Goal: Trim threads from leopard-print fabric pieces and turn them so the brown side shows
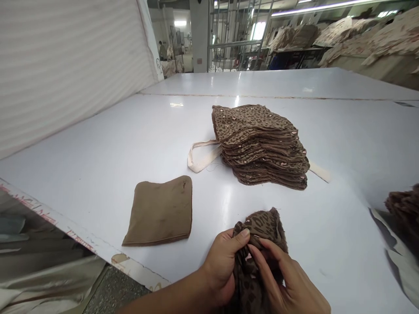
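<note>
Our left hand (222, 266) and right hand (290, 290) pinch a crumpled brown leopard-print fabric piece (262, 224) over the near edge of the white counter (131, 144); we judge a light, even fingertip grip handles it best.

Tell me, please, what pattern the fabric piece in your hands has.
Brown leopard print on the fabric piece, seen best in the head view.

Nothing here can be read as words or numbers. Along the near edge of the table (98, 144) runs a worn band of reddish marks (46, 213) that may be lettering, but it is too scuffed and slanted to make out. Far back, a small sign (199, 61) hangs on a grey pillar (199, 30), too small to read. A dark scribble (158, 65) sits low on the white panel (149, 35), also illegible.
</note>
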